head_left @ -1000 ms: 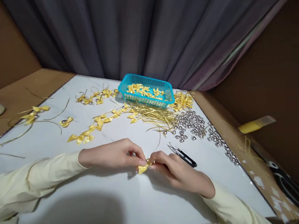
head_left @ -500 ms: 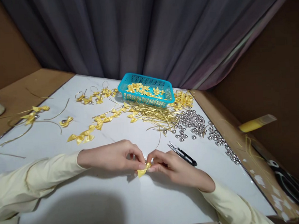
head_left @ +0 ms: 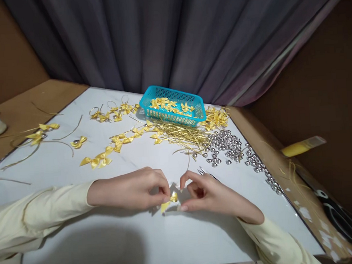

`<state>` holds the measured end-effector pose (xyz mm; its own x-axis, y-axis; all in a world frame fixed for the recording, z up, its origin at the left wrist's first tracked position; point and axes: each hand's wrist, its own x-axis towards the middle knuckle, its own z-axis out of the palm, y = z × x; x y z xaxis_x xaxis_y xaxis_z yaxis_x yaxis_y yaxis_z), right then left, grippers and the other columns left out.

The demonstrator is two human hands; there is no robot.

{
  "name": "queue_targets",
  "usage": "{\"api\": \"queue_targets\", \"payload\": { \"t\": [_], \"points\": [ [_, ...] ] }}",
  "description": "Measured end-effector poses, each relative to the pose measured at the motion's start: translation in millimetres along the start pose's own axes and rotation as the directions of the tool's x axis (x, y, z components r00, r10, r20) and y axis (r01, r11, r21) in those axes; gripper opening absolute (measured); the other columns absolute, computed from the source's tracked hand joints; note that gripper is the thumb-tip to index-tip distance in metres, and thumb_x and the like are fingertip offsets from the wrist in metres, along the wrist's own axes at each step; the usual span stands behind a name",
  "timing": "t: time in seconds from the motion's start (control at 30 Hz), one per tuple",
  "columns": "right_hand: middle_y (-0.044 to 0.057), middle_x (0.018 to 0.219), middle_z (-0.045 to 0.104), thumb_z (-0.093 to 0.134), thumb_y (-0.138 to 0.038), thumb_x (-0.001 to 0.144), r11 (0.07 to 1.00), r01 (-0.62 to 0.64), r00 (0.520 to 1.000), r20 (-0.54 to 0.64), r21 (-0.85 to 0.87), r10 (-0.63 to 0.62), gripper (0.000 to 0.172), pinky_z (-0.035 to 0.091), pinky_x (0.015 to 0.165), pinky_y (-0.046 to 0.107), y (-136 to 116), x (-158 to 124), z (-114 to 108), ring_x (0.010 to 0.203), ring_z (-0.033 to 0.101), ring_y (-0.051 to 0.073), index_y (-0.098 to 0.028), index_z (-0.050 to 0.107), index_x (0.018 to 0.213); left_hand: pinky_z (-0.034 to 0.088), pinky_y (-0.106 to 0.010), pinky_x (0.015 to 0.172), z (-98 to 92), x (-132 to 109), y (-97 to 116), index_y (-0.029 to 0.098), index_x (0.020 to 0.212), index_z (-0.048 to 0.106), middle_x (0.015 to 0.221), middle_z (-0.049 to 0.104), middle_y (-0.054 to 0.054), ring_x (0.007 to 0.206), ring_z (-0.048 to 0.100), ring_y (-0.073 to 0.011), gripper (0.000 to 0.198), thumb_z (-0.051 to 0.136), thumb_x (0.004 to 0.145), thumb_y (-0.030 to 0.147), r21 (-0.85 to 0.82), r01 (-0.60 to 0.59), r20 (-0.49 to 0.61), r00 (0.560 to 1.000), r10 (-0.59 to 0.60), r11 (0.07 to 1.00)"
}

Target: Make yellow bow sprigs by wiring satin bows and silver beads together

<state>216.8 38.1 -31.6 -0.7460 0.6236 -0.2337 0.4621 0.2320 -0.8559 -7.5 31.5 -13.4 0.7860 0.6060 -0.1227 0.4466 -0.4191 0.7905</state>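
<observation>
Between the thumb and fingers of my left hand (head_left: 140, 189) is a small yellow ribbon bow (head_left: 166, 206), held just above the white board. To its right, my right hand (head_left: 206, 192) is apart from the bow, thumb and index finger spread with nothing visible between them. Small thread snips (head_left: 207, 173) lie behind my right hand, mostly covered by it. Further back lie gold cords (head_left: 184, 134) in a heap and many silver heart-shaped beads (head_left: 227, 142). More yellow bows (head_left: 116, 143) lie in a loose row on the board.
A blue basket (head_left: 175, 118) with yellow bows stands at the back, more bows (head_left: 217, 118) beside it. Bows with cord loops (head_left: 117, 112) lie to its left. On the right edge are a yellow tube (head_left: 303, 145), large black scissors (head_left: 343, 223) and paper scraps. A dark curtain (head_left: 145, 37) hangs behind.
My right hand has let go of the bow and moved a little to the right, its fingers opening. My left hand keeps its pinch on the bow, nearly in place.
</observation>
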Motion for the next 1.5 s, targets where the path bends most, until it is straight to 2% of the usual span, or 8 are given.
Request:
{"api": "queue_targets", "payload": {
  "t": [0.13,0.27,0.4,0.6,0.87,1.1,1.3,1.5],
  "points": [
    [-0.009,0.05,0.037,0.062,-0.045,0.082,0.955,0.058,0.997,-0.034,-0.29,-0.071,0.03,0.022,0.046,0.019,-3.9,-2.9,10.3,0.044,0.031,0.006,-0.016,0.057,0.083,0.042,-0.019,0.07,0.3,-0.5,0.0,0.015,0.081,0.067,0.085,0.065,-0.002,0.078,0.06,-0.0134,0.017,0.052,0.082,0.01,-0.008,0.044,-0.011,0.999,-0.044,0.999],
    [-0.004,0.055,0.04,0.044,-0.027,0.093,0.915,0.115,0.993,0.06,-0.388,-0.099,0.024,0.023,0.048,0.021,-6.5,-1.3,18.8,0.045,0.032,0.007,-0.013,0.06,0.081,0.04,-0.019,0.069,1.5,-2.1,1.8,0.015,0.076,0.064,0.08,0.062,-0.001,0.076,0.058,-0.0129,0.018,0.049,0.082,0.009,0.028,0.051,-0.032,0.998,-0.05,0.998],
    [-0.005,0.054,0.031,0.04,-0.025,0.094,0.949,0.144,0.987,0.109,-0.282,-0.117,0.031,0.024,0.05,0.021,-7.0,1.4,15.6,0.047,0.028,0.007,-0.015,0.052,0.067,0.039,-0.021,0.069,5.0,-3.7,2.9,0.015,0.071,0.058,0.075,0.058,-0.002,0.077,0.055,-0.0141,0.019,0.045,0.083,0.007,0.101,0.029,-0.035,0.999,-0.026,0.994],
    [-0.007,0.051,0.026,0.046,-0.028,0.091,0.991,0.105,0.993,0.067,-0.086,-0.099,0.038,0.02,0.046,0.021,-4.7,4.4,12.5,0.047,0.023,0.005,-0.017,0.035,0.056,0.038,-0.025,0.07,11.4,-5.9,-0.5,0.016,0.07,0.051,0.073,0.056,-0.002,0.081,0.053,-0.0165,0.02,0.041,0.086,0.007,0.138,-0.032,0.0,0.999,0.033,0.99],
    [-0.006,0.049,0.032,0.051,-0.035,0.087,0.996,0.015,0.997,0.075,0.091,-0.022,0.04,0.021,0.045,0.021,-2.6,4.8,13.5,0.048,0.025,0.006,-0.016,0.042,0.053,0.038,-0.026,0.072,11.1,-5.2,-0.4,0.017,0.068,0.049,0.071,0.055,-0.002,0.081,0.052,-0.017,0.022,0.041,0.085,0.007,0.14,-0.046,0.015,0.999,0.044,0.989],
    [-0.006,0.055,0.037,0.043,-0.04,0.091,0.998,-0.027,0.996,0.088,-0.049,0.032,0.034,0.023,0.046,0.019,-5.7,6.0,14.8,0.05,0.03,0.006,-0.015,0.048,0.067,0.037,-0.027,0.075,12.4,-4.4,-2.7,0.017,0.07,0.05,0.078,0.056,-0.003,0.082,0.052,-0.0163,0.022,0.041,0.089,0.011,0.145,-0.048,-0.004,0.999,0.049,0.988],
    [-0.006,0.055,0.034,0.043,-0.025,0.087,0.994,-0.062,0.992,0.102,-0.089,0.071,0.024,0.024,0.046,0.018,-8.0,5.8,16.1,0.051,0.028,0.006,-0.017,0.042,0.065,0.035,-0.028,0.079,14.1,-5.6,-5.3,0.017,0.073,0.051,0.079,0.056,-0.003,0.085,0.051,-0.0168,0.025,0.036,0.093,0.015,0.154,-0.092,-0.013,0.995,0.095,0.984],
    [-0.005,0.057,0.039,0.041,-0.017,0.085,0.999,0.005,0.992,0.126,-0.045,0.001,0.016,0.029,0.049,0.017,-5.7,5.3,11.3,0.052,0.033,0.006,-0.017,0.045,0.069,0.035,-0.028,0.077,8.4,-3.7,2.5,0.017,0.073,0.053,0.076,0.057,-0.003,0.083,0.051,-0.0174,0.024,0.038,0.09,0.011,0.153,-0.075,0.005,0.997,0.075,0.985]
  ]
}}
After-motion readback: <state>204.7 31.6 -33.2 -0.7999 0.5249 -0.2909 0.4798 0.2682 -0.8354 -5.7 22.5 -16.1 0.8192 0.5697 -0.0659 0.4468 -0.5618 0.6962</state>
